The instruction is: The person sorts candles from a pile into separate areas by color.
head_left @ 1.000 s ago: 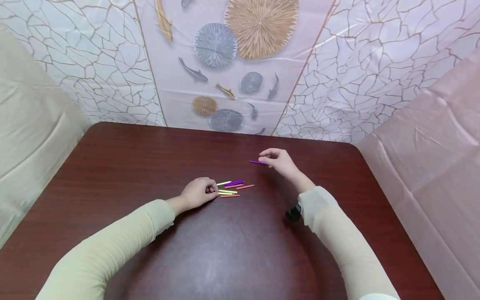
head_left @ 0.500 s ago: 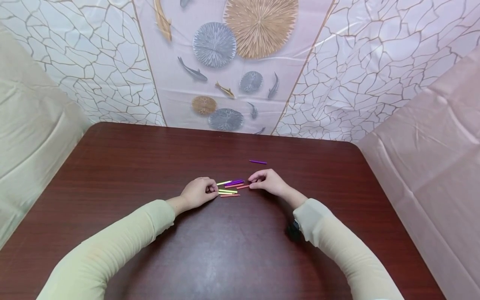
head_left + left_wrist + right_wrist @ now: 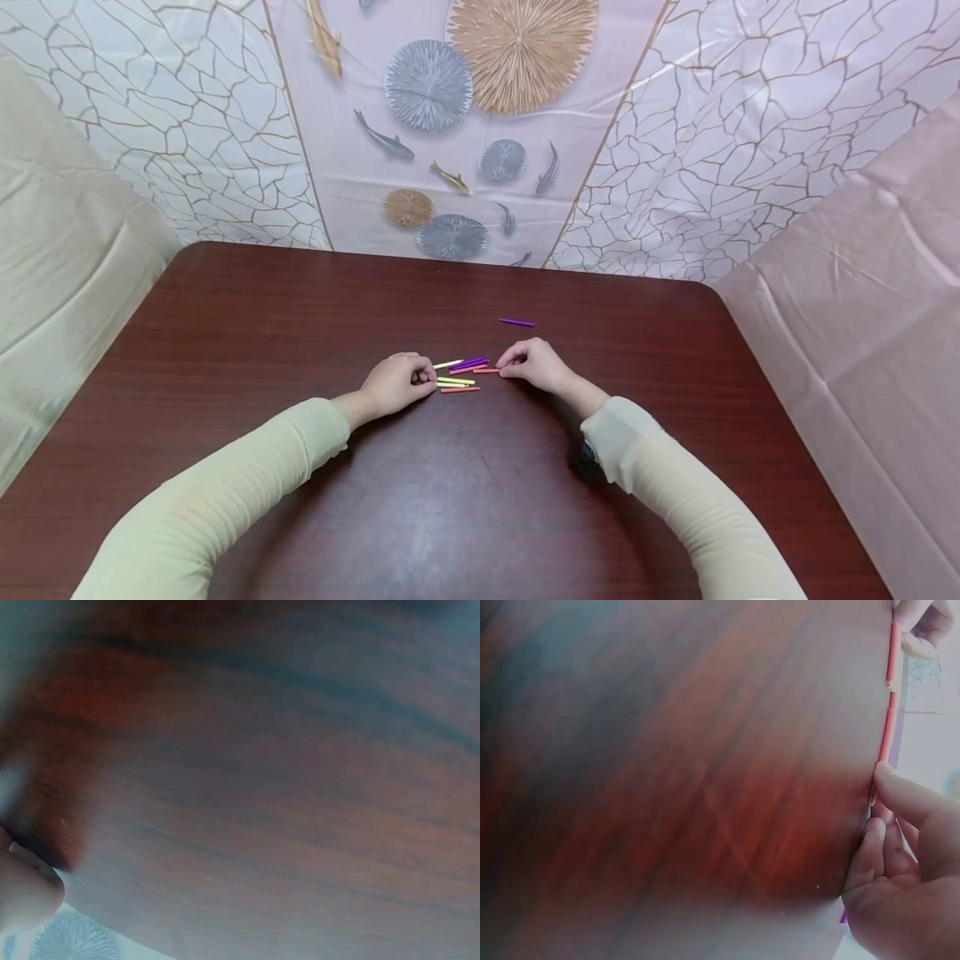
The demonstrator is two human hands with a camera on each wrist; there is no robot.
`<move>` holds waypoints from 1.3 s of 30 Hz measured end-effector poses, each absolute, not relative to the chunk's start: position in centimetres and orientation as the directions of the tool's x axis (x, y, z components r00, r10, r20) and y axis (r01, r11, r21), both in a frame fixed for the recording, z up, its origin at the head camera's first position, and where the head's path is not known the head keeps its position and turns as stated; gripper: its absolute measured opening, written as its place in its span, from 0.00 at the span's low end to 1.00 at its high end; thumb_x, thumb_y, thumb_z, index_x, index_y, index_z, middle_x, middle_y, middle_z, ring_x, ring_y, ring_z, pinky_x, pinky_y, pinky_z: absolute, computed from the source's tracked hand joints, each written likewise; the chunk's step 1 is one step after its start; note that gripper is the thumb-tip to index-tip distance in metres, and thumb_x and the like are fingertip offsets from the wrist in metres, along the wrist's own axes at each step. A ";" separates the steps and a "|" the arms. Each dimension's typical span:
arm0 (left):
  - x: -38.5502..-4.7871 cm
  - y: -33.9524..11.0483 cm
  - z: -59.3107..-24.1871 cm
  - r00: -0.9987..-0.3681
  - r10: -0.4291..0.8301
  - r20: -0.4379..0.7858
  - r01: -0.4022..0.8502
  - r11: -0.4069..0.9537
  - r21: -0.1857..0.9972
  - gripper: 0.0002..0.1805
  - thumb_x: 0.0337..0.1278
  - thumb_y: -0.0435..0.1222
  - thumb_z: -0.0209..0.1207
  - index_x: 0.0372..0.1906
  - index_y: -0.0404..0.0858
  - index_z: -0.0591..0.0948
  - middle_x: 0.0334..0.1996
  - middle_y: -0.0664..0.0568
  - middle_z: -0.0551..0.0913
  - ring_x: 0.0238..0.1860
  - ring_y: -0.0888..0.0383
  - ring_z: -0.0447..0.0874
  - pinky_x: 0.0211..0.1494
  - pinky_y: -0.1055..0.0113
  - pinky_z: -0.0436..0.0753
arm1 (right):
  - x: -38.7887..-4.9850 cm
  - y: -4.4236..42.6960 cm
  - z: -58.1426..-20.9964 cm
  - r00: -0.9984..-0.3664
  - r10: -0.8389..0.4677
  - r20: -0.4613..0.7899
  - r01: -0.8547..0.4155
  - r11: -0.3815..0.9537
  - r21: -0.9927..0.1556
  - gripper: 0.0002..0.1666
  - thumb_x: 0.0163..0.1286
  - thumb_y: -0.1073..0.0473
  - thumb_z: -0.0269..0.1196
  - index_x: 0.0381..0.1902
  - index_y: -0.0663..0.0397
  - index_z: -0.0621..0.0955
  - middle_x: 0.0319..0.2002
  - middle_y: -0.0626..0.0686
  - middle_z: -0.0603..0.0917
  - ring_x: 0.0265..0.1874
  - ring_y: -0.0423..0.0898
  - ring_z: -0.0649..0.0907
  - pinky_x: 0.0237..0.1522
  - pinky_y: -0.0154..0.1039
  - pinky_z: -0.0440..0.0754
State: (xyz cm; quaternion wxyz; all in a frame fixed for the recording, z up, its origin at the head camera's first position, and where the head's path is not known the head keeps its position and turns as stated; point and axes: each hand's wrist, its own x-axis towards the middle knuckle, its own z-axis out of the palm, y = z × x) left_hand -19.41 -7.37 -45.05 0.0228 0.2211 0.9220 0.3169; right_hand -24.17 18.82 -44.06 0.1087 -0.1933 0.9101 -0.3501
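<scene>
In the head view, my right hand (image 3: 538, 367) pinches the right end of a thin orange stick (image 3: 486, 371) between thumb and fingertips, low over the table. The right wrist view shows the same thumb and fingers (image 3: 919, 825) on a red-orange stick (image 3: 889, 724). My left hand (image 3: 396, 385) rests at the left side of a small group of sticks, fingers curled. The left ends of some yellow sticks (image 3: 456, 382) reach its fingertips, and whether it grips them is hidden. Purple sticks (image 3: 469, 364) and another orange stick (image 3: 461, 390) lie in the group.
A single purple stick (image 3: 517, 322) lies apart, behind my right hand. The dark brown wooden table (image 3: 420, 500) has its far edge against a patterned cloth wall (image 3: 450, 125). Cloth hangings stand at both sides. A dark device (image 3: 587, 462) sits under my right wrist.
The right hand has let go of the purple stick at the back, come forward toward the group and taken hold of an orange stick, which has turned slightly. The left hand has stayed put.
</scene>
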 end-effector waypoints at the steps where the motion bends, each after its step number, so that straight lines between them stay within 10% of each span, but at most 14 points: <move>1: -19.4 -7.4 -45.1 -0.901 0.422 0.100 0.394 0.701 0.594 0.03 0.51 0.38 0.63 0.28 0.45 0.80 0.26 0.57 0.78 0.32 0.62 0.75 0.40 0.68 0.73 | -24.2 18.8 -44.0 -0.901 -0.430 -0.064 -0.277 0.681 -0.678 0.04 0.54 0.65 0.68 0.29 0.60 0.86 0.29 0.55 0.86 0.27 0.36 0.75 0.33 0.31 0.73; 39: -19.6 -7.6 -44.9 -0.889 0.452 0.076 0.398 0.679 0.617 0.04 0.55 0.38 0.62 0.28 0.43 0.80 0.26 0.56 0.79 0.31 0.63 0.75 0.38 0.69 0.74 | -24.1 18.7 -43.8 -0.896 -0.438 -0.077 -0.287 0.701 -0.653 0.03 0.56 0.64 0.68 0.28 0.59 0.86 0.31 0.55 0.87 0.29 0.39 0.78 0.35 0.31 0.74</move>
